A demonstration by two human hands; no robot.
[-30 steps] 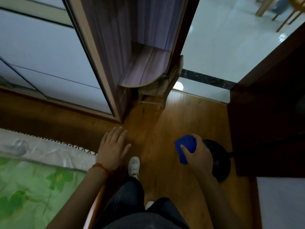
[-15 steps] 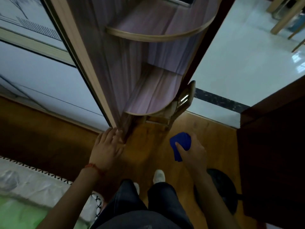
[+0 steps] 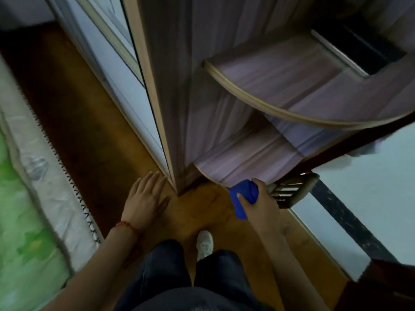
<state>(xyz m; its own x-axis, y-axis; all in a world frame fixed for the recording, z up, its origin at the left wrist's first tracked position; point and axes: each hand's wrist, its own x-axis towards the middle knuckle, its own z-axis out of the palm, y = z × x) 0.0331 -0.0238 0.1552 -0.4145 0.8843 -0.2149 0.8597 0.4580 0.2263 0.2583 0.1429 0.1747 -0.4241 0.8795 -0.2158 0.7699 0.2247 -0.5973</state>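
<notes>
My right hand (image 3: 261,205) grips a bunched blue cloth (image 3: 243,196) just in front of the curved edge of the lowest corner shelf (image 3: 244,162) of a purple-grey wooden unit. A second curved shelf (image 3: 298,86) sits above it. My left hand (image 3: 144,199) hangs with fingers straight and spread, holding nothing, close to the bottom corner of the unit's side panel (image 3: 177,122); contact with it is unclear.
A small wooden stool (image 3: 292,191) stands under the lowest shelf by the doorway. White sliding wardrobe doors (image 3: 125,86) run along the left. A bed with green cover (image 3: 20,221) lies at far left. White tile floor (image 3: 370,187) lies beyond a dark threshold strip (image 3: 343,218). My shoe (image 3: 204,243) rests on the wood floor.
I have stepped closer to the shelf unit and the view has tilted up. My right hand with the blue cloth has risen to the lowest shelf's edge. My left hand stays near the side panel.
</notes>
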